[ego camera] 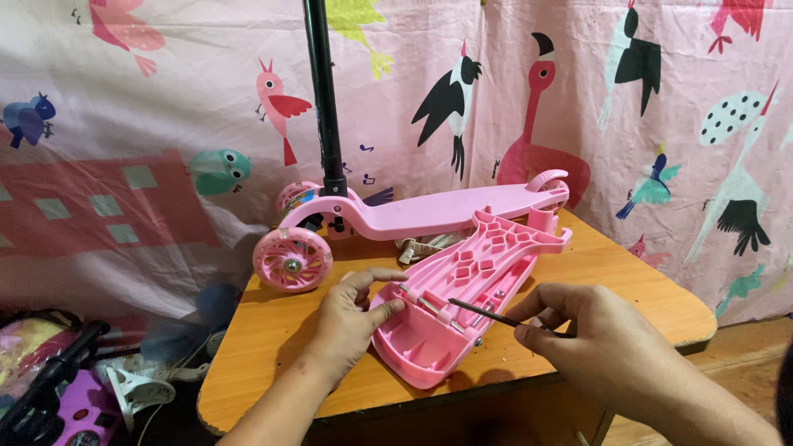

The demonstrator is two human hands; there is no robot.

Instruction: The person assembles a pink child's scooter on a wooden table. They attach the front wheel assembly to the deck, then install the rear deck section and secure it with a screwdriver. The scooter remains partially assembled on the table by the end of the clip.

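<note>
A pink plastic scooter deck (pixel 462 285) lies upside down on the orange wooden table (pixel 628 285), ribbed underside up. My left hand (pixel 355 318) grips its near end, thumb inside the hollow. My right hand (pixel 595 330) holds a thin dark screwdriver (pixel 487 314), its tip pointing at the metal rods and screws inside the deck. Behind stands an assembled pink scooter (pixel 413 215) with a black steering pole (pixel 324 99) and a pink front wheel (pixel 292 260).
A pink curtain printed with birds (pixel 661 107) hangs behind the table. On the floor at the left lie a black and purple toy (pixel 58 388) and a white part (pixel 136 388). A beige strap (pixel 421 246) lies under the standing scooter.
</note>
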